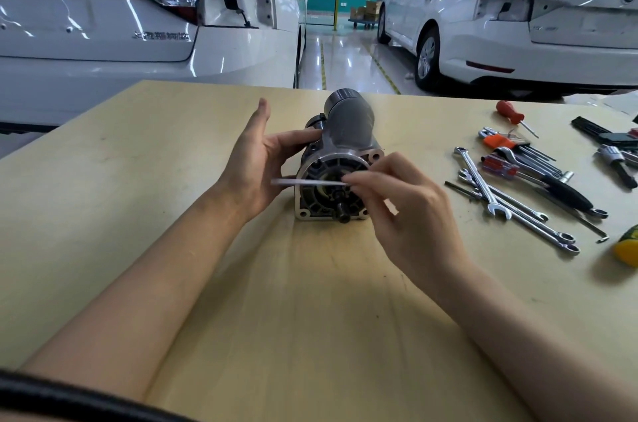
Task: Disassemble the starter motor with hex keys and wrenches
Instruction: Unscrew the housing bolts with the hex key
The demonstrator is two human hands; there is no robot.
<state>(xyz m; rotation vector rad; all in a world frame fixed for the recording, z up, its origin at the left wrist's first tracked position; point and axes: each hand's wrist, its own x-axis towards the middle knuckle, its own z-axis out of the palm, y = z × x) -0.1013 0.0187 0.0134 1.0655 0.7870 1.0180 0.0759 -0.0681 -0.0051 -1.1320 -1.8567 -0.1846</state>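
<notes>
- While the left hand [257, 166] cups the left side of the starter motor [340, 166], thumb curled onto its housing and other fingers straight and spread upward, the motor lies mid-tabletop [138, 180], flanged end facing the camera.
- Motor: dark grey smooth cylinder body, cast silver ribbed end plate with bolt ears, short dark shaft stub at bottom.
- Right hand [411, 211] pinches a thin pale rod-like tool [307, 182] between thumb and fingertips; tool lies level across the end plate, blurred, exact type unclear.
- Tabletop is pale matte wood grain, lightly scuffed.
- Right of motor, well apart: chrome combination wrenches [511, 204], hex key set [524, 149] in an orange holder, red-handled screwdriver [511, 112], black-handled tools.
- Behind: two glossy white cars [518, 14], shiny floor.
</notes>
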